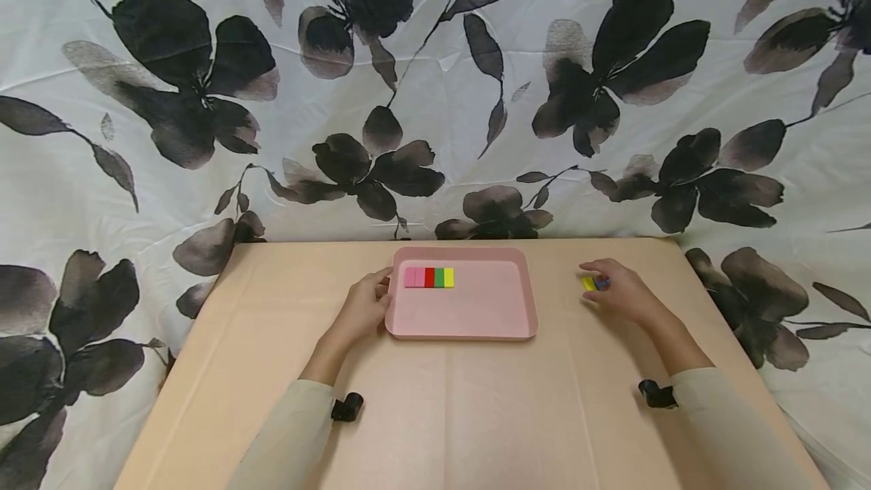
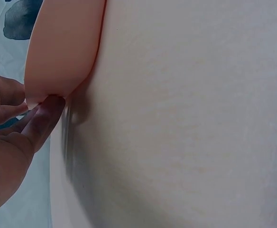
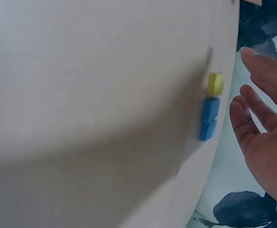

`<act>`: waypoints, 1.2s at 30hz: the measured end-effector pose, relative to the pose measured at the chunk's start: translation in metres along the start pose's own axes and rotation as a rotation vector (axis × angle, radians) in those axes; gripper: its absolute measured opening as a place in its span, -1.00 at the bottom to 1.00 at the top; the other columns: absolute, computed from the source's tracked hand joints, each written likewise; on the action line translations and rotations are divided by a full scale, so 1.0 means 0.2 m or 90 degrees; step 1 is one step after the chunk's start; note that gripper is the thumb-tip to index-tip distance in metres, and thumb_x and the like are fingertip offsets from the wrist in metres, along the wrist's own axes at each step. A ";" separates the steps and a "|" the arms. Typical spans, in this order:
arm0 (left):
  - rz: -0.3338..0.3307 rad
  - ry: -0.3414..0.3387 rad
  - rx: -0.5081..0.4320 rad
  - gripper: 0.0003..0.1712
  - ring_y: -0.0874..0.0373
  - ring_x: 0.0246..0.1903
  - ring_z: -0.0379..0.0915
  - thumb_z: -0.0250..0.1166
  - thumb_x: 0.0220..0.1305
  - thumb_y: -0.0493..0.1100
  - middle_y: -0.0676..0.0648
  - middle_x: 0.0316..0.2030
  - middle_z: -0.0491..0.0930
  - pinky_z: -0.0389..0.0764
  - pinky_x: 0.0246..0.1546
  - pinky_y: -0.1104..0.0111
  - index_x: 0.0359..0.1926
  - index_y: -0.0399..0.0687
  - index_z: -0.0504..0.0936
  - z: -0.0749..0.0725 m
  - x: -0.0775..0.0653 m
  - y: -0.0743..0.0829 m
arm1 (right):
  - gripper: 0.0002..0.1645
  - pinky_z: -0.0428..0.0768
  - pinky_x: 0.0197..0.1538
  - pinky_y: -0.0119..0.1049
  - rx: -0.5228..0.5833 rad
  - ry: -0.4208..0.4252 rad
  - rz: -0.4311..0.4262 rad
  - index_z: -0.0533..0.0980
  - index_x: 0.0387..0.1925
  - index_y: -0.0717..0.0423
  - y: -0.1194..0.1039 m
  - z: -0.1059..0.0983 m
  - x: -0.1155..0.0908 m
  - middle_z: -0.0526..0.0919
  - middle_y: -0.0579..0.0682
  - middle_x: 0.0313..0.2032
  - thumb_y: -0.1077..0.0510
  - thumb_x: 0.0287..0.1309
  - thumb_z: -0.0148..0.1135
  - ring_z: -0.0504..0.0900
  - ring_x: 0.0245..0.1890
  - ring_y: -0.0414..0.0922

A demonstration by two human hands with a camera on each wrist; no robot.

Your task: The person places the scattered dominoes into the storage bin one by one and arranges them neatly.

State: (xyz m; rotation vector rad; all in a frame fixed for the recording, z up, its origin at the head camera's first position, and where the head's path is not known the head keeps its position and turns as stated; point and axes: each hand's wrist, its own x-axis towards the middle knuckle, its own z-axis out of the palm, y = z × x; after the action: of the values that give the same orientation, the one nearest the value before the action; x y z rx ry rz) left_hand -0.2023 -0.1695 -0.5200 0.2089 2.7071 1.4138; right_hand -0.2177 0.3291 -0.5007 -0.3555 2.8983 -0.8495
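My left hand [image 1: 363, 304] is at the left side of a pink tray [image 1: 476, 329]. In the left wrist view, the thumb and fingers of this hand pinch the tray's edge [image 2: 65, 52] near a corner. My right hand [image 1: 622, 293] is held over a short row of small blocks on the table, its fingers apart and not touching them in the right wrist view. That row has a yellow block [image 3: 215, 84] at one end and two blue blocks [image 3: 210, 118] after it. From the head view the hand partly hides the blue ones.
Inside the tray, near its upper left, pink blocks [image 1: 414, 277], a red block [image 1: 429, 277], a green block [image 1: 438, 277] and a yellow block [image 1: 449, 277] stand in a tight row. A floral cloth [image 1: 476, 97] hangs beyond the table's [image 1: 463, 414] far edge.
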 end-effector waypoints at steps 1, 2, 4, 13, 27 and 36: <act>-0.001 -0.002 0.000 -0.35 -0.14 0.06 0.64 0.20 0.38 -0.42 -0.33 0.12 0.61 0.73 0.03 0.14 0.47 -0.30 0.37 0.00 0.00 0.00 | -0.28 0.53 0.21 0.26 -0.006 -0.005 0.004 0.48 0.31 0.34 0.01 0.00 0.00 0.49 0.42 0.25 0.24 0.14 0.50 0.54 0.14 0.34; 0.001 -0.002 0.001 -0.35 -0.15 0.06 0.64 0.20 0.38 -0.42 -0.34 0.12 0.61 0.73 0.03 0.14 0.47 -0.30 0.37 0.00 0.01 0.00 | -0.28 0.51 0.23 0.28 -0.007 -0.012 0.011 0.47 0.31 0.35 0.02 -0.01 0.00 0.47 0.44 0.26 0.24 0.13 0.50 0.52 0.17 0.36; -0.001 -0.004 0.001 -0.35 -0.14 0.05 0.64 0.20 0.38 -0.42 -0.33 0.12 0.61 0.73 0.03 0.14 0.47 -0.30 0.37 -0.01 0.01 0.00 | -0.26 0.49 0.25 0.31 -0.006 -0.026 0.028 0.46 0.32 0.36 0.03 -0.01 0.01 0.45 0.46 0.26 0.24 0.13 0.50 0.49 0.19 0.39; 0.005 -0.007 0.001 -0.36 -0.13 0.05 0.63 0.20 0.38 -0.43 -0.33 0.11 0.61 0.71 0.04 0.12 0.47 -0.31 0.37 -0.01 0.03 0.00 | -0.33 0.45 0.28 0.36 -0.027 -0.054 0.052 0.50 0.25 0.38 0.06 0.00 0.04 0.43 0.50 0.22 0.29 0.10 0.49 0.45 0.19 0.44; 0.006 -0.012 0.006 -0.35 -0.12 0.04 0.63 0.20 0.37 -0.43 -0.33 0.10 0.62 0.72 0.03 0.15 0.47 -0.31 0.37 -0.01 0.07 -0.01 | -0.41 0.52 0.23 0.30 -0.049 -0.050 0.057 0.54 0.17 0.41 0.11 0.03 0.09 0.48 0.48 0.16 0.25 0.14 0.47 0.51 0.12 0.39; 0.008 -0.019 -0.001 -0.36 -0.13 0.08 0.61 0.19 0.38 -0.43 -0.33 0.13 0.60 0.69 0.08 0.11 0.47 -0.31 0.36 -0.03 0.09 -0.01 | -0.38 0.59 0.14 0.17 -0.033 -0.033 0.080 0.52 0.21 0.39 0.08 0.04 0.10 0.56 0.43 0.13 0.17 0.17 0.46 0.57 0.03 0.26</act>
State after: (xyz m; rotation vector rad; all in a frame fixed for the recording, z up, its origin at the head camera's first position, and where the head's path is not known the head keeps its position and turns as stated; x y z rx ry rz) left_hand -0.2210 -0.1718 -0.5182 0.2461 2.6848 1.4044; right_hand -0.2391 0.3335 -0.5169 -0.1946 2.8640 -0.7365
